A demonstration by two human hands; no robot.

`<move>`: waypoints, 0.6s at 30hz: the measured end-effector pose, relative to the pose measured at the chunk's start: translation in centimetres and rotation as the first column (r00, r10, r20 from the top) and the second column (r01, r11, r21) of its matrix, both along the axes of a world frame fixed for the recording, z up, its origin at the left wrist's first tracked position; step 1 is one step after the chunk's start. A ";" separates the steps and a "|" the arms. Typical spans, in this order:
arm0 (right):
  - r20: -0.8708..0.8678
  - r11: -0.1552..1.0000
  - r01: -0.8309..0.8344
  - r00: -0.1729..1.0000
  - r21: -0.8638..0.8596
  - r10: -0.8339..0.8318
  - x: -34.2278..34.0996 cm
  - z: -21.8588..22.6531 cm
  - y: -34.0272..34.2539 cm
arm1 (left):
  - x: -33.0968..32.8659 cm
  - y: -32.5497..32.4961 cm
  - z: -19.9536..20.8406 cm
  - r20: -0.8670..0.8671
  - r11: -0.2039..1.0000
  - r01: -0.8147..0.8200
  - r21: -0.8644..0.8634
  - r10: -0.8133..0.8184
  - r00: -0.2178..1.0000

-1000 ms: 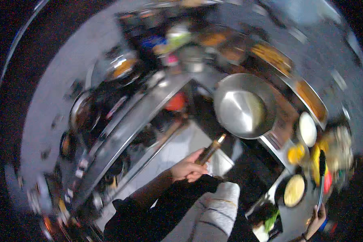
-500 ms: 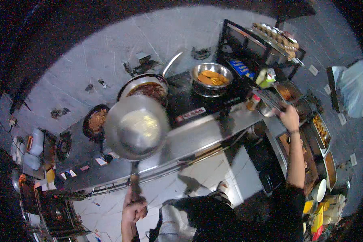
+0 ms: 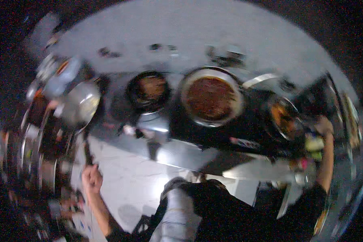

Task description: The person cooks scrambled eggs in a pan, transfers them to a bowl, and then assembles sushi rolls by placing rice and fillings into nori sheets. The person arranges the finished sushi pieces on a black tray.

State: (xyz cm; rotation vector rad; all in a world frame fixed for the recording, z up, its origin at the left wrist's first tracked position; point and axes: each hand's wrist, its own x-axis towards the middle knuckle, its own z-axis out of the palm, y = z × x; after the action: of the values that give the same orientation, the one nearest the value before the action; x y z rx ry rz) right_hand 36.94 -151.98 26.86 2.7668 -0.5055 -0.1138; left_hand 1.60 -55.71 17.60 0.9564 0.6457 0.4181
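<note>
My left hand (image 3: pixel 92 178) is closed round the dark handle of a metal pan (image 3: pixel 80 105). This pan is raised at the left end of the counter; its inside is shiny, with a pale patch that may be a reflection. My right arm reaches far right, where my right hand (image 3: pixel 323 126) is smeared by motion, so its fingers and anything in them are unclear. A metal bowl of orange food (image 3: pixel 284 117) stands just left of that hand. In the middle, a large pan of dark reddish-brown sauce (image 3: pixel 211 98) has its handle pointing right.
A black pan of brown food (image 3: pixel 148 92) stands left of the sauce pan. Pale containers (image 3: pixel 63 78) are at the far left. A dark rack (image 3: pixel 338 97) rises at the right. The metal counter edge (image 3: pixel 177 159) runs between me and the pans.
My view has swung to the left and blurred. My left hand has carried the pan leftward from in front of the sauce pan. My right hand is now beside the bowl of orange food.
</note>
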 end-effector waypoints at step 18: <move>0.346 0.926 0.146 0.898 0.348 -0.272 -13.4 -18.3 -10.9 | 26.4 14.7 -9.7 0.127 0.943 0.244 -0.225 -0.220 0.967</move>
State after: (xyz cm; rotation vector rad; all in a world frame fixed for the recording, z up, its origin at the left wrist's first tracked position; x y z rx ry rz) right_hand 23.58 -162.92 8.52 3.0460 -0.9709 0.3467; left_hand 28.04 -41.04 7.88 0.7651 0.4727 0.1716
